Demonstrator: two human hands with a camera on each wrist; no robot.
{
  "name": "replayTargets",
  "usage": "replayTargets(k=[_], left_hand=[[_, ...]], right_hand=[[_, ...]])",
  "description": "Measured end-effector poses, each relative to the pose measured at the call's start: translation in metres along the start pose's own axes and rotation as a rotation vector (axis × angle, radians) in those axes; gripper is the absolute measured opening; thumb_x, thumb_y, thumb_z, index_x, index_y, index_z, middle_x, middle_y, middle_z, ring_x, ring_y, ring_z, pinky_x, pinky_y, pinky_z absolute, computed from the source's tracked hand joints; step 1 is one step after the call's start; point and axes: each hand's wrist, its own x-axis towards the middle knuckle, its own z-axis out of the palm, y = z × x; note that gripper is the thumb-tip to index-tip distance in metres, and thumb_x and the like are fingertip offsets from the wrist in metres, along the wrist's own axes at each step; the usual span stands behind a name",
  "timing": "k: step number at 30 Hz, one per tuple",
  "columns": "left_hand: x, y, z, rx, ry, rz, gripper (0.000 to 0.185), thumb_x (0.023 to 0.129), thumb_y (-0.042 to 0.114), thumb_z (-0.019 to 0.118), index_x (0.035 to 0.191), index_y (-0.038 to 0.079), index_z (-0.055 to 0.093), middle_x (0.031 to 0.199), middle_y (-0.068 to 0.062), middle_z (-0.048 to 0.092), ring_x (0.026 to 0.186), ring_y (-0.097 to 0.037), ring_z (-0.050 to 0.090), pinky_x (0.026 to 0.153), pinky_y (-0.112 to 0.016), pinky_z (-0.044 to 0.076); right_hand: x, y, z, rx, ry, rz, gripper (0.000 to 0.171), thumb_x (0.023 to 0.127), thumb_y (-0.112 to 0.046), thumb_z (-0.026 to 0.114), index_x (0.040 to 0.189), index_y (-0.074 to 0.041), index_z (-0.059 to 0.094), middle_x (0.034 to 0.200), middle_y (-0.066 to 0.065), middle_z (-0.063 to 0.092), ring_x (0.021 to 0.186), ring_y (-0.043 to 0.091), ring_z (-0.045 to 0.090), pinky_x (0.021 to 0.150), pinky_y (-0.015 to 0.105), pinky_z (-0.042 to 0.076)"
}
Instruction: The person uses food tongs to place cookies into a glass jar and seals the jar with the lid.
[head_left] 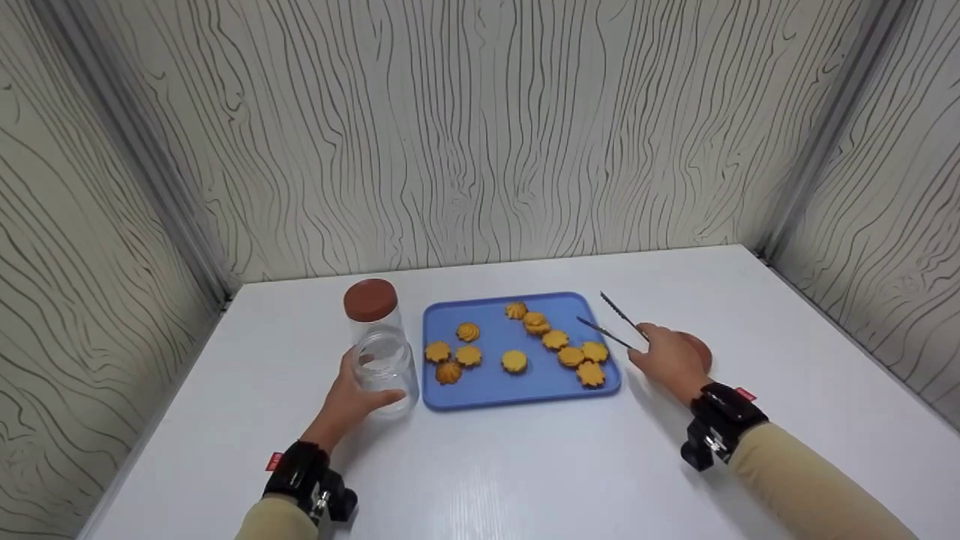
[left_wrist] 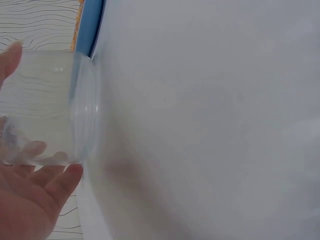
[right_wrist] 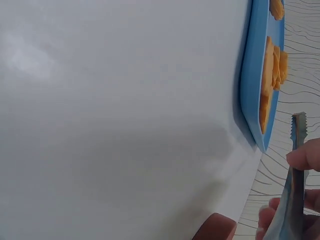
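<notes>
I am watching the tongs (head_left: 619, 324) lying with their long axis running from the near right to the far left, both toothed tips spread apart and pointing toward the far edge of the blue tray (head_left: 480, 390); 1 tip is hanging over the tray's right rim, the other is reaching just past it. My right hand (head_left: 670, 360) is pinching the tongs at their near end, fingers curled around the metal, wrist low over the table (head_left: 525, 472) just to the right of the tray, forearm coming in from the near right. In the right wrist view the fingers (right_wrist: 305, 156) are pressing on the serrated blade. Under that hand a brown lid (head_left: 699, 351) is resting on the table.

My left hand (head_left: 352, 397) is wrapping around the clear open jar (head_left: 384, 369), which is standing upright just left of the tray, mouth up; the thumb and fingers are curling around its wall. A 2nd jar with a brown cap (head_left: 370, 300) is standing right behind it. On the tray, 11 yellow cookies (head_left: 514, 361) are lying flat, most toward its right side.
</notes>
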Motion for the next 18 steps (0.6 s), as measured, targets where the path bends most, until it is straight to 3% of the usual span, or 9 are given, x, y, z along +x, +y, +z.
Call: replayTargets(k=[8, 18], left_hand=[[0.001, -0.001, 0.0, 0.008, 0.0, 0.002, 0.102, 0.074, 0.02, 0.086, 0.147, -0.002, 0.018, 0.145, -0.024, 0.038, 0.132, -0.038, 0.035, 0.109, -0.056, 0.027], [0.001, 0.0, 0.0, 0.035, 0.012, -0.012, 0.104, 0.072, 0.024, 0.087, 0.148, 0.0, 0.019, 0.147, -0.024, 0.035, 0.133, -0.039, 0.035, 0.109, -0.057, 0.027]], right_hand=[[0.004, -0.014, 0.001, 0.029, -0.062, -0.02, 0.047, 0.089, -0.019, 0.065, 0.121, 0.014, 0.055, 0.092, 0.022, 0.065, 0.083, 0.032, 0.061, 0.073, 0.048, 0.051], [0.005, -0.028, 0.003, 0.058, -0.155, -0.031, 0.047, 0.088, -0.021, 0.068, 0.119, 0.012, 0.06, 0.099, 0.02, 0.066, 0.085, 0.027, 0.06, 0.074, 0.045, 0.051]])
